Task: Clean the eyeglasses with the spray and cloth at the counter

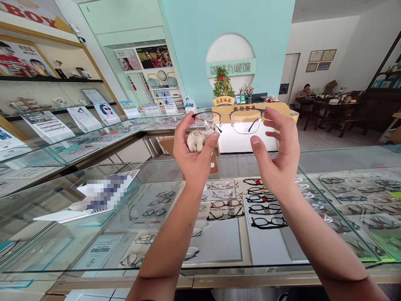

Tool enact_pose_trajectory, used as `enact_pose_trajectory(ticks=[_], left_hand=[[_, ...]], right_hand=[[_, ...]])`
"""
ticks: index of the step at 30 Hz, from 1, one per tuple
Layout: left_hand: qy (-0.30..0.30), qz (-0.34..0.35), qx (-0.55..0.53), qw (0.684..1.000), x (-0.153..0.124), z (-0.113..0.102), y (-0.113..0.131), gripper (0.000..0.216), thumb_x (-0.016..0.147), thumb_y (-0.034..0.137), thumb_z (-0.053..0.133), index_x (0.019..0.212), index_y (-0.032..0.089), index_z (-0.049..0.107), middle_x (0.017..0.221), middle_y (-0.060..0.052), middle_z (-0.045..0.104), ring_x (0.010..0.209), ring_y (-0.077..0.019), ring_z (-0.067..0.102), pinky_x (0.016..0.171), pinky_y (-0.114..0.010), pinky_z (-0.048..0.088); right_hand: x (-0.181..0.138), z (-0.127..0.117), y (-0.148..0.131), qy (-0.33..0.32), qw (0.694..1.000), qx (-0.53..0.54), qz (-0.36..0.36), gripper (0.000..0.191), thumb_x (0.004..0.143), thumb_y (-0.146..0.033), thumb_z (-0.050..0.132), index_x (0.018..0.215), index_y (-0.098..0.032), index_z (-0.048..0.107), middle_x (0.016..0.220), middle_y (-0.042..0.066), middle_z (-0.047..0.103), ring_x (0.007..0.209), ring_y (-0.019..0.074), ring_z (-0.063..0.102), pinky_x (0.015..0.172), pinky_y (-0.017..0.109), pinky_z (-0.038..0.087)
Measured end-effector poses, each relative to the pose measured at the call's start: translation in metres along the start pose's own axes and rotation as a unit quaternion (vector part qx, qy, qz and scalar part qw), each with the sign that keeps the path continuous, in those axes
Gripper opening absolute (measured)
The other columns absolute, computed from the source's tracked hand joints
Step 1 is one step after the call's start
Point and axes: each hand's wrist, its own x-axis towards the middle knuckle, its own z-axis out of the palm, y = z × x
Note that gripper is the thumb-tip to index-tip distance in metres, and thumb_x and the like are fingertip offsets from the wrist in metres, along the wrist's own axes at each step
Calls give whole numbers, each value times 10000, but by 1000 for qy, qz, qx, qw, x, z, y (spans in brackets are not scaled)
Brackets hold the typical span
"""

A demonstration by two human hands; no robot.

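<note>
A pair of eyeglasses [246, 122] with a dark browline and thin metal lower rims is held up in front of me, temples folded in behind the lenses. At its left end, my left hand [194, 154] is closed, fingers on the frame and thumb near a temple tip. A crumpled whitish cloth [196, 142] is tucked in that same hand. My right hand [280, 152] steadies the other end, index fingertip against the frame corner. Its thumb is apart from the frame, and the remaining fingers are loosely curled.
Below my arms runs a glass display counter [219, 246] with rows of eyeglasses [266, 209] inside. A folded paper leaflet [103, 194] lies on the glass at left. Beyond stand a cashier desk [247, 142], wall shelves [46, 79] and a person [303, 93] seated at a table.
</note>
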Motion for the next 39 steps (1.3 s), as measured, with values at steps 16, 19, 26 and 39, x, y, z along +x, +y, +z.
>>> enact_pose_trajectory(ticks=[16,19,26,39], left_hand=[[26,65,87,994,-2,-4,17,718,895,621,822,1492,299,586,1453,-120,644,1428,-351,594,1113,-528,580],[28,49,62,997,-2,-2,14,692,935,597,795,1525,315,569,1491,-108,649,1444,-328,605,1157,-516,570],[-18,-3,-10,1000,-5,7,-8,697,1005,583,714,1618,368,461,1581,-110,618,1489,-327,613,1162,-526,592],[37,73,18,997,-11,12,7,675,982,620,730,1553,322,532,1511,-111,671,1438,-288,634,1273,-521,480]], right_hand=[[-4,9,20,4,996,68,66,389,1126,-475,532,1493,-356,582,1425,97,728,1333,306,710,1028,546,627],[-3,9,16,17,997,63,49,387,1129,-465,518,1496,-360,580,1435,96,711,1336,309,702,1050,563,614],[-3,4,0,35,999,24,16,403,1114,-464,505,1493,-369,607,1472,103,672,1237,321,702,1003,582,609],[1,5,13,86,987,92,103,267,1115,-463,562,1240,-303,736,1222,74,765,1126,242,740,966,463,624]])
